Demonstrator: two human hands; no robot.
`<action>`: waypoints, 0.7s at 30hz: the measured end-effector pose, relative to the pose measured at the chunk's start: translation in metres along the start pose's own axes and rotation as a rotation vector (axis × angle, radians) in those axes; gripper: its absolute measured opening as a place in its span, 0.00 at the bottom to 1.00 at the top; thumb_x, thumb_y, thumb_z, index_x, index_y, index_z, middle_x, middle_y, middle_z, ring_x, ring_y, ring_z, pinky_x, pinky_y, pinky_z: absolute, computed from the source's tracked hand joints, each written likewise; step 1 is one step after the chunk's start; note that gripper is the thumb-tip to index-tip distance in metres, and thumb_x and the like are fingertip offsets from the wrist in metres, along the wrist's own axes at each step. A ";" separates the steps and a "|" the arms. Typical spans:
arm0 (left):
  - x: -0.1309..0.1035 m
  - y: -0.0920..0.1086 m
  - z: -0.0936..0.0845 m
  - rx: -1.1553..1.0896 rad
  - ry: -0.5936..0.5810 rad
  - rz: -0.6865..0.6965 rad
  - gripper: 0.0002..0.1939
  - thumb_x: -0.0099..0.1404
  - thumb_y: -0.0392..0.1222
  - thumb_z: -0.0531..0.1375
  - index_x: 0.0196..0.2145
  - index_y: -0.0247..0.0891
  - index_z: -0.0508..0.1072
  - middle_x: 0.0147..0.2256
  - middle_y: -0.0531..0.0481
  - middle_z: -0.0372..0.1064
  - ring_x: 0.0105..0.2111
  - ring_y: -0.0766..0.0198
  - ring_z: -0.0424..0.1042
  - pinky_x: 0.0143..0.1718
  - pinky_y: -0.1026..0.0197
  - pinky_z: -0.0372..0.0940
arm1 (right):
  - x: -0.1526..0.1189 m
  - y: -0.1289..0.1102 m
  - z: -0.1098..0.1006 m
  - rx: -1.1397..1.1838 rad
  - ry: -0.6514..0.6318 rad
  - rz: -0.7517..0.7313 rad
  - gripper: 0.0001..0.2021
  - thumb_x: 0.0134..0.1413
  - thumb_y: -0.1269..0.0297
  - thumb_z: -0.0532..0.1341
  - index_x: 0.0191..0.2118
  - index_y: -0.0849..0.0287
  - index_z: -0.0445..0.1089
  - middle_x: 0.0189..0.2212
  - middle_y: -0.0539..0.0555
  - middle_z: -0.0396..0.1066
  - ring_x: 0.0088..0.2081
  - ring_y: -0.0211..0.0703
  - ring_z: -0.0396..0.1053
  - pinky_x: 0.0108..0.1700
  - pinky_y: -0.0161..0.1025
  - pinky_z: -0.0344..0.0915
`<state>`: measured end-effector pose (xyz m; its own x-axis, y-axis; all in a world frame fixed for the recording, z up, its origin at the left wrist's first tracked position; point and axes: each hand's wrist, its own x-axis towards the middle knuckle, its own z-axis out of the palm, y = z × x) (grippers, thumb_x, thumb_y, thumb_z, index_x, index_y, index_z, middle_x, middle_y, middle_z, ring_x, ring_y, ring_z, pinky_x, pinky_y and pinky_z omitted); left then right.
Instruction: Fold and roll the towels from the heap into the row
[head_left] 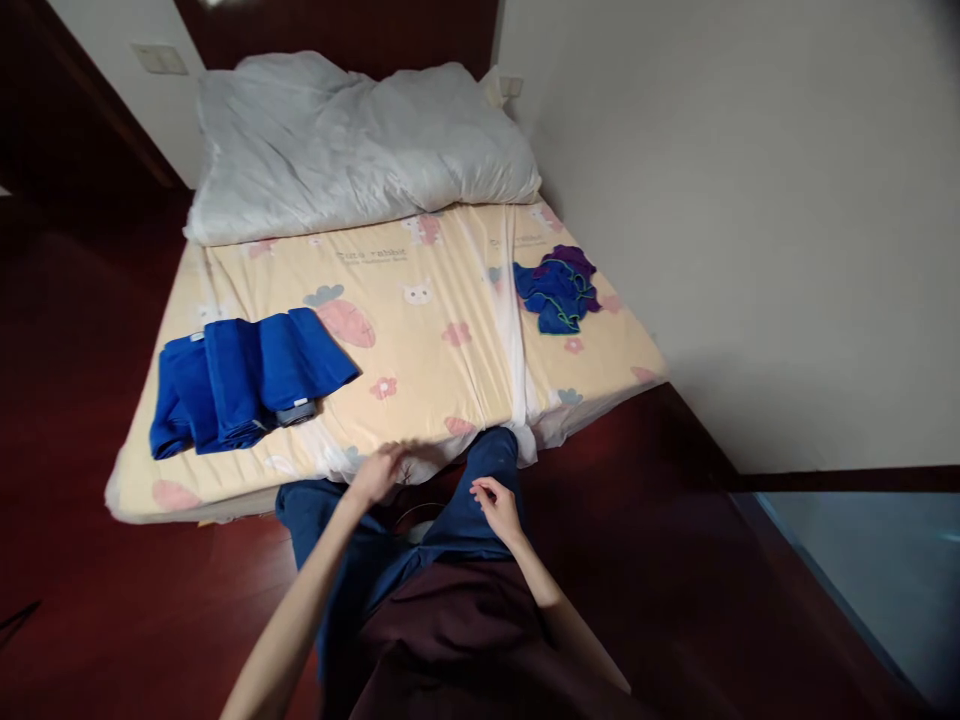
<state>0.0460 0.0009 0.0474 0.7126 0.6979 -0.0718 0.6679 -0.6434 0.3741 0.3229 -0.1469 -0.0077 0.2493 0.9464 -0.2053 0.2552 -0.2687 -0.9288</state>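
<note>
My left hand [379, 474] is at the front edge of the bed, above my left knee; its fingers are smeared, and I cannot make out anything in them. Over my right thigh, my right hand [496, 508] has loosely bent fingers, slightly apart, with nothing seen in them. On the left side of the mattress lie blue towels [247, 375], folded and overlapping, with a small grey folded cloth [297, 412] partly under them. A crumpled heap of blue cloths with green edging [555, 295] lies on the right side, and a purple cloth [576, 262] shows behind it.
The mattress [420, 345] has a yellow cover printed with rabbits and carrots, under clear plastic. A bulky white quilt or pillow [367, 140] fills its head end. A white wall [750, 230] rises at the right, and dark red floor [67, 420] surrounds the bed.
</note>
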 end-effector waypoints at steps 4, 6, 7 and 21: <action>0.064 -0.070 -0.077 0.109 0.081 -0.103 0.24 0.68 0.28 0.47 0.54 0.35 0.75 0.54 0.37 0.74 0.54 0.53 0.74 0.55 0.54 0.70 | 0.003 -0.003 0.000 -0.023 0.035 -0.020 0.16 0.64 0.50 0.58 0.41 0.57 0.77 0.34 0.56 0.82 0.33 0.45 0.79 0.31 0.35 0.71; 0.094 -0.102 -0.108 0.230 0.035 -0.080 0.24 0.66 0.27 0.48 0.53 0.35 0.76 0.54 0.38 0.75 0.54 0.52 0.73 0.52 0.54 0.70 | 0.003 -0.008 0.003 -0.038 0.051 -0.028 0.15 0.64 0.51 0.58 0.41 0.57 0.77 0.34 0.56 0.81 0.33 0.45 0.79 0.32 0.36 0.71; 0.105 -0.116 -0.120 0.277 0.004 -0.066 0.24 0.65 0.27 0.50 0.53 0.36 0.76 0.53 0.39 0.76 0.54 0.52 0.73 0.52 0.55 0.70 | 0.004 -0.012 0.007 -0.035 0.058 -0.026 0.15 0.65 0.51 0.58 0.41 0.57 0.77 0.34 0.56 0.81 0.33 0.45 0.79 0.32 0.36 0.71; 0.149 -0.255 -0.142 0.531 -0.306 0.144 0.19 0.67 0.26 0.54 0.49 0.41 0.77 0.52 0.43 0.77 0.55 0.59 0.72 0.49 0.60 0.63 | 0.180 -0.131 0.233 -0.183 0.044 -0.224 0.24 0.63 0.50 0.62 0.57 0.61 0.68 0.52 0.66 0.74 0.53 0.54 0.73 0.57 0.52 0.70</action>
<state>-0.0485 0.3136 0.0727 0.7802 0.5212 -0.3459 0.5200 -0.8478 -0.1046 0.1167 0.1007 0.0049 0.2066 0.9783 0.0160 0.4722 -0.0854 -0.8774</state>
